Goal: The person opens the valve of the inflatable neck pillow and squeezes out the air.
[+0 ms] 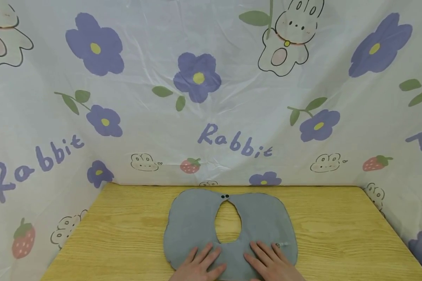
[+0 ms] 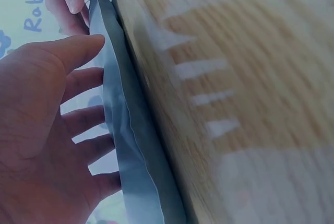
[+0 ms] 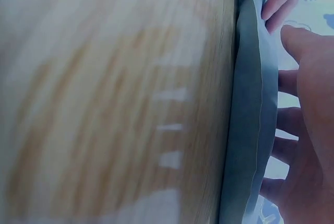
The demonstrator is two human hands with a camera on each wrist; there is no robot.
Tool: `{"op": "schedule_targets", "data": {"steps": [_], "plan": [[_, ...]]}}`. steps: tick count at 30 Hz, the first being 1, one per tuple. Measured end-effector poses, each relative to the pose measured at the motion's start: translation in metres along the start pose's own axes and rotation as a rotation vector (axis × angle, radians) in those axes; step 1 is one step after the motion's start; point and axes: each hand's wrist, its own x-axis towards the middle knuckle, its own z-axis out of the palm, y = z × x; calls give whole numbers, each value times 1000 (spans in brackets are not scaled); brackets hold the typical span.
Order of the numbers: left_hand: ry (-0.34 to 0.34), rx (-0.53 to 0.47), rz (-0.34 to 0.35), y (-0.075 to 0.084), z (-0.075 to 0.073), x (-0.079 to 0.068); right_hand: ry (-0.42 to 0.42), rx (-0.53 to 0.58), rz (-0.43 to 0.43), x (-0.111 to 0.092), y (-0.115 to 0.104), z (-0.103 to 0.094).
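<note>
A grey U-shaped neck pillow [image 1: 193,218], looking nearly flat, lies on the wooden table with its two ends meeting at the far side. Two dark snaps [image 1: 225,196] sit where those ends come together, and a small clear valve [image 1: 284,244] shows on its right part. My left hand [image 1: 200,267] rests on the near left part with fingers spread. On the near right part my right hand [image 1: 270,261] lies the same way, fingertips close to the valve. Both wrist views show straight fingers touching the pillow's grey fabric [image 2: 122,114], with a seam along its edge.
The light wooden table [image 1: 126,230] extends to both sides of the pillow. A white curtain [image 1: 154,47] printed with purple flowers, rabbits and strawberries stands behind the table and along its left and right sides.
</note>
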Motion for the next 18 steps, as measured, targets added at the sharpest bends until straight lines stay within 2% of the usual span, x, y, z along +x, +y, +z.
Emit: {"op": "schedule_targets", "data": {"steps": [12,18], "plan": [[-86,-104,-39,-2,0,1,-75,56,9,0,2,1],[-128,-125,-45,-3,-4,4,-66,67,-14,4,5,-2]]}}
